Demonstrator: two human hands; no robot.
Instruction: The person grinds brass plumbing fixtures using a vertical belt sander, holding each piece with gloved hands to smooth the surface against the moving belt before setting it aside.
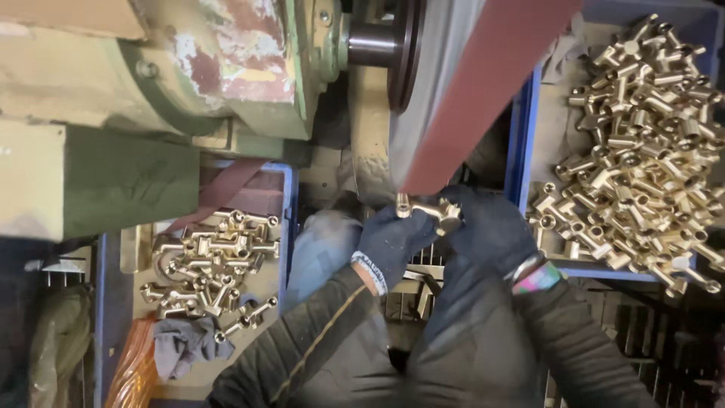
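Both of my gloved hands hold one brass pipe fitting [427, 210] up against the lower end of a reddish-brown sanding belt [476, 83]. My left hand [391, 243], in a dark blue glove, grips the fitting from the left and below. On the right side, my right hand [487, 227] in a dark glove closes around it. The fitting is T-shaped with open round ends. My dark jacket sleeves fill the bottom of the view.
A blue crate [522, 143] on the right holds several brass fittings [642, 143]. Another blue crate [288, 219] on the left holds several fittings [211, 264] and a grey rag [181, 344]. The worn green machine body [151, 91] fills the upper left.
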